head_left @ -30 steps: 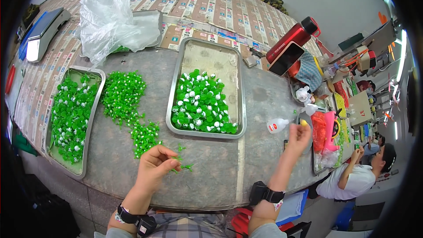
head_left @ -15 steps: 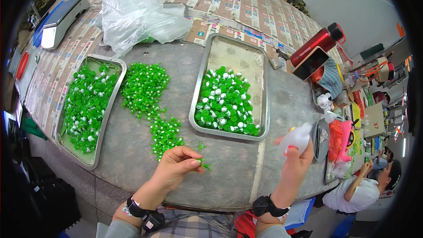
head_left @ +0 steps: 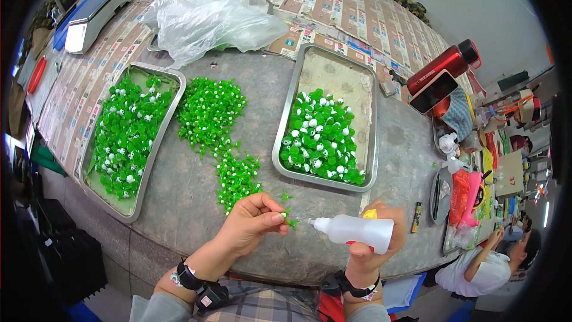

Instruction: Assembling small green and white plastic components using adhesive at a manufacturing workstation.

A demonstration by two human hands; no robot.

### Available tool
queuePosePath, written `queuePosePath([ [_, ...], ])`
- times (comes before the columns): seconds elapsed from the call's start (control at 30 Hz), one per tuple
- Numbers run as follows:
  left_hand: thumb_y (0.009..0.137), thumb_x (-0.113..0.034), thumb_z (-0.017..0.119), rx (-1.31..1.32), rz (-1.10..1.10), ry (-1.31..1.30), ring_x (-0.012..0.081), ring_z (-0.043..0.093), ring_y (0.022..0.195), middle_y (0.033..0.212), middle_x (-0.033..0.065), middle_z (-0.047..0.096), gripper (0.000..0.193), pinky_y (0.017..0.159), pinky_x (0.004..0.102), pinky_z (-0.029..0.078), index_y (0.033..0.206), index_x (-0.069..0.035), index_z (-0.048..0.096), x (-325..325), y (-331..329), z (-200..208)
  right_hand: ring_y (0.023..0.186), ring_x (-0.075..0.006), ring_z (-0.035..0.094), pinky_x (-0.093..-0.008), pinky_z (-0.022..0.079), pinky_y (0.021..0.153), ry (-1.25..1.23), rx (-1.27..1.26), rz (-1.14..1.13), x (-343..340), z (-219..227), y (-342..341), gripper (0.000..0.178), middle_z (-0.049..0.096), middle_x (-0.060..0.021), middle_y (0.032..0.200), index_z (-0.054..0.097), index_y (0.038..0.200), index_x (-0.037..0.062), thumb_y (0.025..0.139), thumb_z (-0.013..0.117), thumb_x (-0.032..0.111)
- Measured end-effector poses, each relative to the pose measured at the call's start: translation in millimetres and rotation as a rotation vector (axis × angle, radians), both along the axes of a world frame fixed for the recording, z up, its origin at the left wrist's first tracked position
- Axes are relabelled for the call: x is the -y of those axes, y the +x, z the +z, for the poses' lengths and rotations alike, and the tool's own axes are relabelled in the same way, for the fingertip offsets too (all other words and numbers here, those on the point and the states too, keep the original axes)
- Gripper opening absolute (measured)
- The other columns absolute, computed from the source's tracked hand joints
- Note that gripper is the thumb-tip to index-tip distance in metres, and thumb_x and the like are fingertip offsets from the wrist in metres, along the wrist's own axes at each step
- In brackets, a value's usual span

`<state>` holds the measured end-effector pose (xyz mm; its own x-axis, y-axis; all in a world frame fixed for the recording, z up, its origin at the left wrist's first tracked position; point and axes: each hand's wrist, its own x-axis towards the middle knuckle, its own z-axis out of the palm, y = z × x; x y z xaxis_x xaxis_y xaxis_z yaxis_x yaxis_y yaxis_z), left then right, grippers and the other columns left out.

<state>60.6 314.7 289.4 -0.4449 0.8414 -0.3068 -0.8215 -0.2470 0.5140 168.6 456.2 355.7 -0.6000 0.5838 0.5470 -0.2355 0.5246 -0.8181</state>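
Observation:
My left hand (head_left: 253, 225) pinches a small green plastic piece (head_left: 291, 221) between thumb and fingertips. In my right hand (head_left: 364, 267) lies a white squeeze bottle (head_left: 357, 231), tipped sideways. Its thin nozzle points left at the green piece, a small gap apart. Another loose green piece (head_left: 286, 195) rests on the table just beyond my left fingertips. Past that hand spreads a pile of small green pieces with white tips (head_left: 211, 107). A metal tray (head_left: 372, 125) farther off holds green pieces with white-and-black balls.
To the left, a second metal tray (head_left: 156, 143) is full of similar green-and-white pieces. A clear plastic bag (head_left: 208, 18) lies at the back. A scale (head_left: 98, 18), a red flask (head_left: 444, 67), a phone (head_left: 434, 91) and a small yellow-black tube (head_left: 416, 217) stand or lie around. A person (head_left: 476, 268) sits far right.
My right hand has swung the bottle left and turned its nozzle toward the green piece. The small tube has come into view. The whole view has shifted slightly; my left hand keeps its pinch.

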Motion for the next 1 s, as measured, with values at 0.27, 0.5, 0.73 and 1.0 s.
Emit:
queuePosePath([
  [0.27, 0.075, -0.005, 0.057, 0.016, -0.022, 0.074, 0.0142, 0.056, 0.064, 0.070, 0.0076, 0.057, 0.007, 0.059, 0.0257, 0.047, 0.077, -0.003, 0.051, 1, -1, -3, 0.045, -0.0132, 0.042, -0.0237, 0.029, 0.041, -0.003, 0.016, 0.017, 0, 2, -3, 0.043, 0.048, -0.0040, 0.055, 0.047, 0.071, 0.0043, 0.053, 0.077, 0.029],
  [0.5, 0.075, -0.005, 0.057, 0.013, -0.022, 0.050, 0.0142, 0.056, 0.063, 0.070, 0.0077, 0.057, 0.007, 0.059, 0.0257, 0.047, 0.077, -0.003, 0.051, 1, 0, -3, 0.047, -0.0127, 0.042, -0.0233, 0.030, 0.042, 0.029, 0.047, 0.025, 0, -5, -2, 0.044, 0.047, -0.0037, 0.055, 0.047, 0.073, 0.0041, 0.054, 0.076, 0.031],
  [0.73, 0.076, -0.007, 0.056, 0.018, -0.030, 0.087, 0.0144, 0.056, 0.064, 0.070, 0.0079, 0.057, 0.007, 0.059, 0.0267, 0.047, 0.076, -0.002, 0.051, 0, 0, -5, 0.050, -0.0115, 0.044, -0.0231, 0.033, 0.045, -0.010, 0.024, -0.033, -5, -3, 5, 0.050, 0.047, -0.0034, 0.061, 0.045, 0.080, 0.0032, 0.056, 0.074, 0.036],
  [1.0, 0.075, -0.006, 0.056, 0.015, -0.033, 0.078, 0.0146, 0.056, 0.064, 0.071, 0.0078, 0.057, 0.007, 0.059, 0.0264, 0.047, 0.076, -0.002, 0.052, 1, -1, -4, 0.051, -0.0115, 0.044, -0.0233, 0.033, 0.046, -0.076, -0.055, -0.111, 2, -6, 0, 0.049, 0.047, -0.0035, 0.060, 0.045, 0.078, 0.0037, 0.057, 0.073, 0.038],
])
